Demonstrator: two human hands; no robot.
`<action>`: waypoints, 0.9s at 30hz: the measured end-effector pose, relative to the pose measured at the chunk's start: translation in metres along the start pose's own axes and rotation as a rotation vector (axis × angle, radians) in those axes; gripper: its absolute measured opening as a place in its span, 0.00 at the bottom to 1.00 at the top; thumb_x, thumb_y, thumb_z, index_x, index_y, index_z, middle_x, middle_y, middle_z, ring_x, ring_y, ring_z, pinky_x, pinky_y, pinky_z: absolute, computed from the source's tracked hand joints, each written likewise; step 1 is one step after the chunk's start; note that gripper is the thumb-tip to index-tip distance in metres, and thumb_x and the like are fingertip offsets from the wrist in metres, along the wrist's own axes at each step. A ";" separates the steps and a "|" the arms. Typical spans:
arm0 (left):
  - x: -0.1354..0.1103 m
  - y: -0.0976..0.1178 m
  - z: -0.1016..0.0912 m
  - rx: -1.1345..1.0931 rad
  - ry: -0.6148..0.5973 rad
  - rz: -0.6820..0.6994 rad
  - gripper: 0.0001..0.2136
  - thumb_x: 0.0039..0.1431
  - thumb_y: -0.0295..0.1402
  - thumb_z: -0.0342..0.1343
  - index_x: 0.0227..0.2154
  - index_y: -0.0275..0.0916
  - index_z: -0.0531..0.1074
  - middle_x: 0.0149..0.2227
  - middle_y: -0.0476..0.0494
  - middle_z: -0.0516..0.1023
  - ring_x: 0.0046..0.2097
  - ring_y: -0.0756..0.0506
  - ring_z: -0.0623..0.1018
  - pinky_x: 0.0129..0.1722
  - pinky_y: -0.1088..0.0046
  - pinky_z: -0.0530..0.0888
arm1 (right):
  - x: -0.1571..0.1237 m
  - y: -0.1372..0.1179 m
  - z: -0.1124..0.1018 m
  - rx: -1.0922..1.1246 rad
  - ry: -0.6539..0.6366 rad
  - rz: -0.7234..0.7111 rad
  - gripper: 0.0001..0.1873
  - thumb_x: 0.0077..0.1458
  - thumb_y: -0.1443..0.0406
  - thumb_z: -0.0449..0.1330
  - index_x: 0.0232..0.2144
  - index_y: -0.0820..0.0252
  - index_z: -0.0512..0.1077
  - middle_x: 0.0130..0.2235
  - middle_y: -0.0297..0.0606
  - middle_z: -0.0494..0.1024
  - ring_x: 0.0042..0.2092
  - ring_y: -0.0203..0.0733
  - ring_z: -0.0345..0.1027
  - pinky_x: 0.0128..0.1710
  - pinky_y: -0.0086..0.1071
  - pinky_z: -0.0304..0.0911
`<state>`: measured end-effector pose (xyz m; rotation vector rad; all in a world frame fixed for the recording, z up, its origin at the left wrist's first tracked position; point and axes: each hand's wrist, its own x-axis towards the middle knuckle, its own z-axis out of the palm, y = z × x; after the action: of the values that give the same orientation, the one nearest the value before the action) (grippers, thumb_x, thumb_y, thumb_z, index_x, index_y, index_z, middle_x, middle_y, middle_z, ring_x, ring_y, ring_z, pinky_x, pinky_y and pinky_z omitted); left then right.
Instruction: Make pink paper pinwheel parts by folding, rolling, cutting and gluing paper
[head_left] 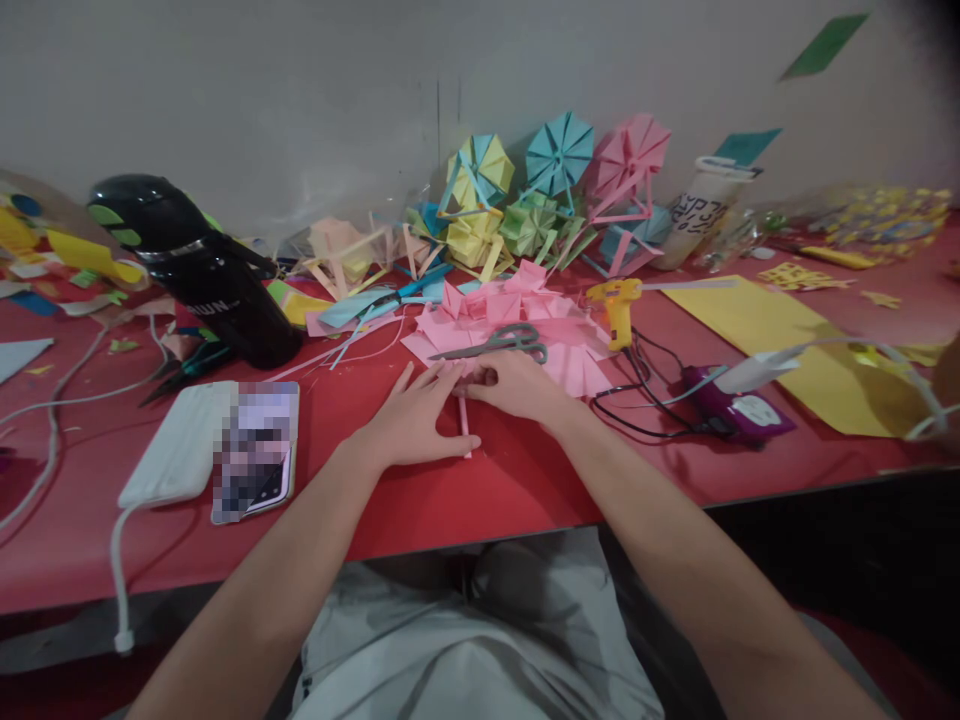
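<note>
Pink strip [463, 412]: on the red table [450, 515], running near to far between both hands
Left hand [412, 415]: spread wide, thumb across the strip's near end
Right hand [516, 385]: fingers curled narrow at the strip's far end; cannot tell whether pinching it
Scissors [491, 345]: just beyond, resting on pink paper [517, 298]
Glue gun [619, 318]: yellow, right of the paper
Paper umbrellas [559, 158]: farthest, before the wall [225, 90]

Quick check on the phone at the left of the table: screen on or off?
On. The phone's screen is lit, with bright, coloured content showing; pixelation over much of it hides what it says.
</note>
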<state>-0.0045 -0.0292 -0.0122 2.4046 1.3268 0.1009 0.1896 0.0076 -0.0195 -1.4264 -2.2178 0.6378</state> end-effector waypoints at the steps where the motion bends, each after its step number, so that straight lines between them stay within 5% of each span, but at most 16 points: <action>1: 0.000 0.000 0.000 -0.002 -0.002 -0.002 0.52 0.53 0.57 0.57 0.72 0.37 0.40 0.73 0.38 0.44 0.74 0.35 0.46 0.71 0.49 0.41 | 0.000 0.000 0.000 0.006 0.002 -0.002 0.16 0.54 0.55 0.66 0.23 0.60 0.71 0.27 0.34 0.75 0.29 0.35 0.63 0.28 0.31 0.49; 27: 0.000 0.001 0.000 -0.009 0.002 -0.009 0.50 0.53 0.56 0.58 0.72 0.38 0.42 0.73 0.40 0.45 0.74 0.35 0.45 0.71 0.48 0.41 | 0.003 0.007 0.001 0.034 -0.001 -0.044 0.12 0.57 0.62 0.63 0.24 0.60 0.70 0.28 0.34 0.75 0.28 0.34 0.62 0.29 0.31 0.51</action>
<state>-0.0039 -0.0297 -0.0118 2.3913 1.3349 0.1075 0.1928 0.0130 -0.0241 -1.3573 -2.2218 0.6585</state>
